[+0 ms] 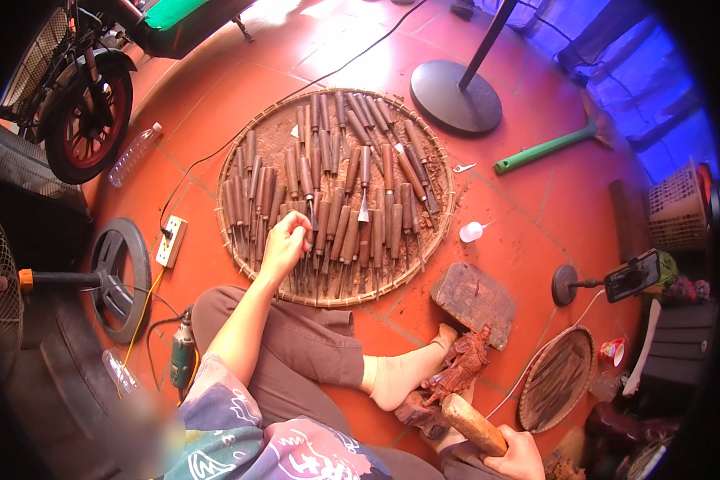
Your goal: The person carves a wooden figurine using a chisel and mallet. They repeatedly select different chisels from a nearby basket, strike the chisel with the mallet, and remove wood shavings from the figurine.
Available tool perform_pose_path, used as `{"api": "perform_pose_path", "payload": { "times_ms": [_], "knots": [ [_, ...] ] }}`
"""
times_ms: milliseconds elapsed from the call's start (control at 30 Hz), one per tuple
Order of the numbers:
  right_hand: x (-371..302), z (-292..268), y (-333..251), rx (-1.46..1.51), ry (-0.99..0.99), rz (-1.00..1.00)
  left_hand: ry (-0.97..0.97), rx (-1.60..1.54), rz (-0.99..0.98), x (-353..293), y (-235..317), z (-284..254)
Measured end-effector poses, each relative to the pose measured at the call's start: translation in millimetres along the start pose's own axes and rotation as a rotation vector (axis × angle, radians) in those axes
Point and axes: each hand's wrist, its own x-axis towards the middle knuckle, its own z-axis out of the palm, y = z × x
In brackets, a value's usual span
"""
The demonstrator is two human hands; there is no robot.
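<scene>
The chisels (365,166) are ringed by the raised woven rim of the tray (274,132), and a strip of smooth tile (508,204) is seen between it and the green-handled tool (548,150). The left hand (286,244) is held curled over the tray's near side (whether a chisel is pinched cannot be told). The thick wooden mallet (474,424) is gripped by the right hand (517,456), near the reddish, rough-cut carving (461,366).

Head view, left lens of a worn pair: looked steeply down and ahead from above the wearer's shirt (296,452), nearest, at the lower edge. Woven tray (276,132) sat close, about mid-frame; motorbike wheel (86,128) farther off, upper left. Fisheye took in wide floor (528,228), bending edges toward its rim
</scene>
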Motion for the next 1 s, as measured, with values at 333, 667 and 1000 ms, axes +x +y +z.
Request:
{"api": "perform_pose_path", "payload": {
  "times_ms": [333,667,1000],
  "knots": [
    [5.2,-4.1,-15.6,-0.04,0.03,0.069,-0.031,-0.004,-0.039,6.0,-1.2,4.3],
    [9.4,-4.6,-29.9,-0.061,0.027,0.083,-0.023,-0.011,-0.031,8.4,-2.4,5.9],
    [11.3,-1.0,-27.3,-0.033,0.033,0.039,0.0,0.011,-0.016,6.5,4.5,4.6]
  ]
}}
